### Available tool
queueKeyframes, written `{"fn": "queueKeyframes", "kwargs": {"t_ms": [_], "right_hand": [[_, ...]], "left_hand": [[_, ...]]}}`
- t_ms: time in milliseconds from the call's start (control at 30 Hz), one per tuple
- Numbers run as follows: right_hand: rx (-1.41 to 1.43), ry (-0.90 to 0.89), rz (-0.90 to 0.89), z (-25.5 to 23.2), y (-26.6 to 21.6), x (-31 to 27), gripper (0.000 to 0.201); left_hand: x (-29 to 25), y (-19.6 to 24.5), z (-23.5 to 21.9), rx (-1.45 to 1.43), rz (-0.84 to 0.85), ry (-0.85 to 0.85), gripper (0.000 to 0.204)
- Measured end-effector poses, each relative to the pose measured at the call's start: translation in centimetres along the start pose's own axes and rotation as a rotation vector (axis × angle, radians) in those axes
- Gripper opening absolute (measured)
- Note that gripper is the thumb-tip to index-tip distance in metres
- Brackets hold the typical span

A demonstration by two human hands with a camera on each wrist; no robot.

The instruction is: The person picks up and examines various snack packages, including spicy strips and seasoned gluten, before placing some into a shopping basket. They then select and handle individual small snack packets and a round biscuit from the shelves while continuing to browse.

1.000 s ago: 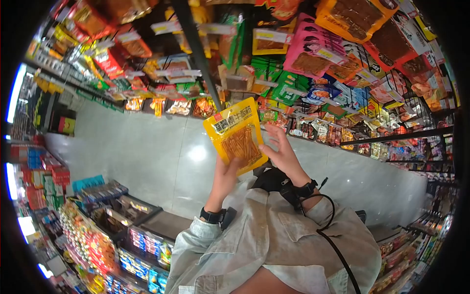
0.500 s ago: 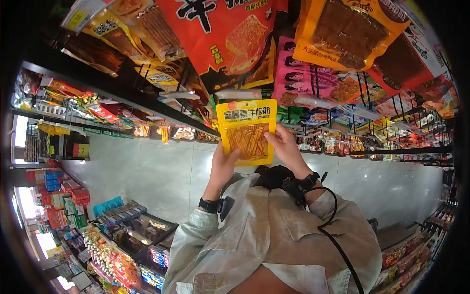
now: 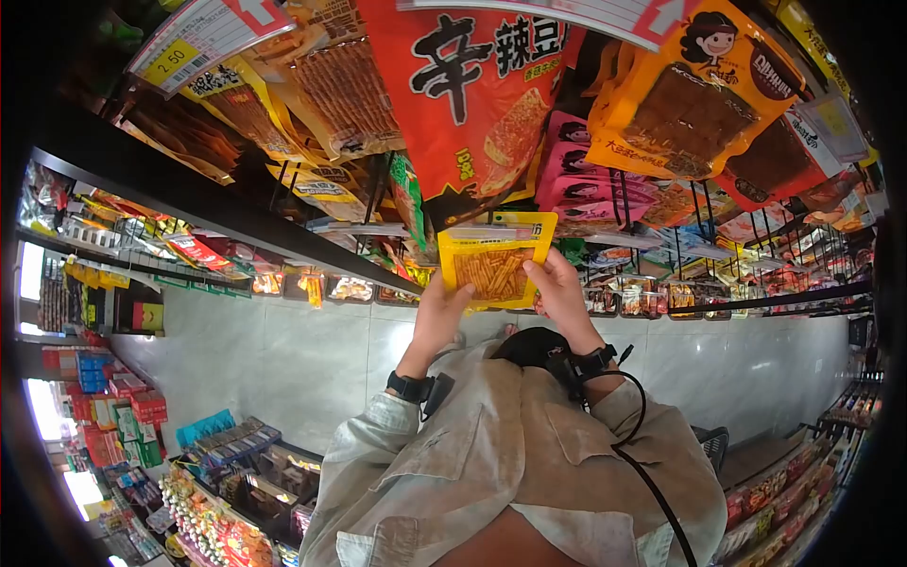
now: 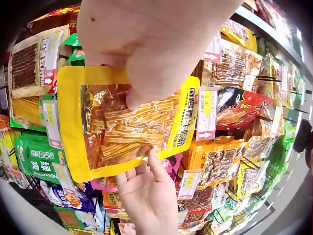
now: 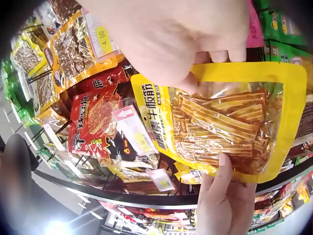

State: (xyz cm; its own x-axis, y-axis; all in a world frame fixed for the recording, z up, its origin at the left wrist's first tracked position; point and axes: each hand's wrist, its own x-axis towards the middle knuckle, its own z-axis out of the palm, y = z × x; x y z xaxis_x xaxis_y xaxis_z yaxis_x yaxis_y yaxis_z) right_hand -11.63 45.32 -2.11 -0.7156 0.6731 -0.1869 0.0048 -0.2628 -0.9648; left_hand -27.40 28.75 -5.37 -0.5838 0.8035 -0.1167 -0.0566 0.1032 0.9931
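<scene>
A yellow snack packet [image 3: 496, 271] with a clear window showing brown strips is held up in front of the body. My left hand [image 3: 440, 314] grips one side edge, thumb on the front and fingers behind. On the opposite edge my right hand [image 3: 564, 295] pinches the packet the same way. The left wrist view shows the packet [image 4: 132, 122] front on, its printed name at one end. In the right wrist view the strips fill most of the packet's window [image 5: 220, 125]. A clear label holder [image 3: 482, 233] overlaps the packet's top in the head view.
Snack packets hang on hooks close ahead, among them a large red one [image 3: 472, 104] and an orange one [image 3: 690, 109]. Price labels [image 3: 179, 55] jut out. A black shelf bar [image 3: 208, 236] slants across the left. Grey floor [image 3: 255, 359] lies below, with display bins [image 3: 255, 472] at lower left.
The packet has gone from tilted to nearly upright and moved toward the rack, both hands still holding its sides. The hanging packets now appear much nearer, and the view has turned.
</scene>
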Motion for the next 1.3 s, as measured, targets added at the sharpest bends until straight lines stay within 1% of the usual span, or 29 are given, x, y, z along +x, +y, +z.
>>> {"fn": "queueKeyframes", "kwargs": {"t_ms": [100,133,233,300,333,400,567,633,700,733,800,833,900,933,1033,1067,1133,1200,1267,1300], "right_hand": [[0.042,0.016,-0.087,0.7,0.7,0.4,0.017],[0.054,0.021,-0.128,0.9,0.7,0.5,0.016],[0.055,0.030,-0.064,0.9,0.0,0.3,0.016],[0.027,0.045,-0.116,1.0,0.3,0.8,0.016],[0.013,0.052,-0.142,1.0,0.4,1.0,0.016],[0.027,0.054,-0.149,1.3,0.3,0.9,0.017],[-0.005,0.084,-0.151,1.2,1.4,1.1,0.018],[0.001,0.092,-0.161,1.6,1.1,1.1,0.019],[-0.012,0.074,-0.130,1.3,1.0,1.3,0.025],[-0.018,0.065,-0.115,1.2,0.9,1.4,0.028],[0.034,0.123,-0.209,1.9,0.6,1.3,0.037],[0.060,0.149,-0.256,2.2,0.5,1.3,0.041],[0.017,0.177,-0.208,1.9,0.9,1.2,0.047],[-0.005,0.191,-0.185,1.7,1.1,1.2,0.049],[-0.023,0.139,-0.153,1.5,1.1,0.9,0.048],[-0.022,0.124,-0.135,1.4,1.4,0.8,0.046],[-0.019,0.097,-0.099,1.5,1.9,0.7,0.041],[-0.012,0.073,-0.079,1.9,1.9,0.3,0.035],[-0.024,0.052,-0.082,2.0,2.1,0.2,0.032],[-0.040,0.043,-0.094,1.8,2.5,0.3,0.031]], "left_hand": [[0.5,0.3,-0.6,0.020,0.070,-0.024,0.032],[0.7,0.4,-0.7,0.024,0.069,-0.028,0.032],[1.2,0.6,-0.8,-0.004,0.069,-0.040,0.034],[1.4,0.6,-0.7,-0.068,0.065,-0.042,0.037],[1.5,0.6,-0.8,-0.062,0.058,-0.056,0.036],[1.7,0.4,-1.0,-0.046,0.043,-0.083,0.032],[1.8,0.5,-1.0,-0.050,0.080,-0.064,0.031],[2.0,0.5,-1.1,-0.044,0.085,-0.065,0.032],[2.4,0.6,-1.2,-0.056,0.067,-0.082,0.032],[2.8,0.7,-1.1,-0.052,0.073,-0.065,0.032],[3.8,0.4,-0.7,-0.047,0.083,-0.024,0.031],[4.5,-0.1,-0.8,0.044,0.114,-0.009,0.032],[6.1,-0.5,-1.1,0.225,0.170,0.024,0.036],[6.7,-0.4,-0.8,0.172,0.192,0.035,0.035],[8.5,-0.2,-0.9,0.268,0.166,0.030,0.036],[9.0,-0.2,-0.9,0.314,0.055,0.019,0.038],[9.9,-0.2,-0.8,0.399,-0.017,0.017,0.038],[10.2,-0.6,-0.7,0.438,0.003,0.009,0.038],[10.4,-1.5,-0.8,0.430,0.116,-0.005,0.036],[9.8,-1.0,-0.8,0.348,0.105,0.050,0.034]]}}
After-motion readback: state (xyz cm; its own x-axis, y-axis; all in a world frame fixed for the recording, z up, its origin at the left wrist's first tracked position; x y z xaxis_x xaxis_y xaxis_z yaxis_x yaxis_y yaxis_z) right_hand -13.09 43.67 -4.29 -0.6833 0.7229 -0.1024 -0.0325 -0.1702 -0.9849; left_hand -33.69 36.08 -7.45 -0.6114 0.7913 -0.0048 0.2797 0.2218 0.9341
